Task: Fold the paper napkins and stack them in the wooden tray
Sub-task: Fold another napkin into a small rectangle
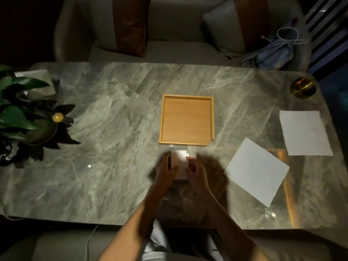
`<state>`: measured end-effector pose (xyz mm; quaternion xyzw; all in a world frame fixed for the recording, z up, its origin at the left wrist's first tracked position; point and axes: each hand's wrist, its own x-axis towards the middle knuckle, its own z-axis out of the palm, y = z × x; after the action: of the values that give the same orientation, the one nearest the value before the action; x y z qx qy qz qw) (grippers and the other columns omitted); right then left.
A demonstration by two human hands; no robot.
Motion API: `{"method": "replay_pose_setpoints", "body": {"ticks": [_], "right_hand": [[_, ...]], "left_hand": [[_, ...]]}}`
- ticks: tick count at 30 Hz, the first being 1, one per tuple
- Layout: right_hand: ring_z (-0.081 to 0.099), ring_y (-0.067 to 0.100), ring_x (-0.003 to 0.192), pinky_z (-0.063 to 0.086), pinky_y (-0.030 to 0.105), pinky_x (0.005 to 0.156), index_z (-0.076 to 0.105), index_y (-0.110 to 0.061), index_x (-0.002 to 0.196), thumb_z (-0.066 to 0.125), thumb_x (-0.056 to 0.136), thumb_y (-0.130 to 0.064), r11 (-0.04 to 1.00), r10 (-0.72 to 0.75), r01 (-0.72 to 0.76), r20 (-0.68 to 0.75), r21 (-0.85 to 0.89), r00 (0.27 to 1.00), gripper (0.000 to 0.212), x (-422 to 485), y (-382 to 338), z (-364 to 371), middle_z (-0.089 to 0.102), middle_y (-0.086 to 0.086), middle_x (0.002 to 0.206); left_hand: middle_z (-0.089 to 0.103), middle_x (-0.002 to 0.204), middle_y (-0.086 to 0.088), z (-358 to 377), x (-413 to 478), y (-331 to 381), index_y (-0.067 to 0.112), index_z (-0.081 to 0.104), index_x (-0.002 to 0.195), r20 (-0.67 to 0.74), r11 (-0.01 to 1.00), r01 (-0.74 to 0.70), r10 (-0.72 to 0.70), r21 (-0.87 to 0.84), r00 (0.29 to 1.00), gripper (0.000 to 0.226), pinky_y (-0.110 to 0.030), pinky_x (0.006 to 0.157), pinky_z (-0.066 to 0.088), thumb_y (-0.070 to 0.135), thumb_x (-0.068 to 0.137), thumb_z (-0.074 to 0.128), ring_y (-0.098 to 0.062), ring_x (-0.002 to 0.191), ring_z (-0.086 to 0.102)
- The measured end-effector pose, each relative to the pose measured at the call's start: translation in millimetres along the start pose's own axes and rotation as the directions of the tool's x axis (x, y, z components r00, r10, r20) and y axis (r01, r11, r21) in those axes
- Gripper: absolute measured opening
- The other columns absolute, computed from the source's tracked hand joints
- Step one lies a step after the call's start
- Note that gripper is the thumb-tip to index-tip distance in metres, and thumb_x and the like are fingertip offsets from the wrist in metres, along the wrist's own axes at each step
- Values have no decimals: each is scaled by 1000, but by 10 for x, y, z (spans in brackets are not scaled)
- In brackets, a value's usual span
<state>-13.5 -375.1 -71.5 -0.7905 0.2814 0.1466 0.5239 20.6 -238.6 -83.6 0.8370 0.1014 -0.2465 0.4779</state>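
Observation:
A small folded white napkin (pixel 179 162) is held just in front of the wooden tray (pixel 161 119), between both my hands. My left hand (pixel 165 169) grips its left edge with curled fingers. My right hand (pixel 194 171) grips its right edge, thumb on top. The square tray holds nothing and sits at the table's middle. Two unfolded white napkins lie flat to the right: one (pixel 257 171) near my right hand, turned at an angle, the other (pixel 305 132) farther right near the table's edge.
A potted plant (pixel 20 117) with dark leaves fills the left end of the marble table (pixel 113 147). A brass bowl (pixel 303 88) stands at the far right corner. A sofa with cushions (pixel 130 23) lies beyond the table.

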Motion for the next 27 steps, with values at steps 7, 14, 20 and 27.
{"method": "replay_pose_setpoints", "body": {"ticks": [7,14,20,27], "right_hand": [[53,25,127,50,37,104,46,-9,145,60,95,-8,998,69,-68,30,-18,997,52,-66,68,69,52,12,138],[55,29,125,51,48,104,49,-9,142,55,97,-7,991,112,-112,4,72,994,46,-72,172,90,54,14,135],[57,31,122,51,45,104,55,-5,137,53,99,-5,989,127,-124,-24,78,992,38,-77,251,64,56,18,133],[61,26,117,53,36,100,59,-5,132,55,98,-4,996,85,-85,-20,33,996,34,-109,299,40,63,13,127]], "left_hand": [[41,139,-17,27,-35,-39,8,45,148,67,995,65,-70,75,995,54,-47,102,55,7,96,59,-32,125,53],[51,132,-19,119,15,-58,3,55,137,26,996,73,-74,50,997,40,-49,96,58,5,98,56,-33,117,61],[62,124,-17,127,31,-60,5,60,125,-20,996,65,-64,66,998,30,-43,83,62,0,96,55,-31,108,64],[66,121,-15,183,8,-67,7,62,126,-21,997,65,-64,43,998,32,-32,77,58,0,97,54,-28,106,65]]}}
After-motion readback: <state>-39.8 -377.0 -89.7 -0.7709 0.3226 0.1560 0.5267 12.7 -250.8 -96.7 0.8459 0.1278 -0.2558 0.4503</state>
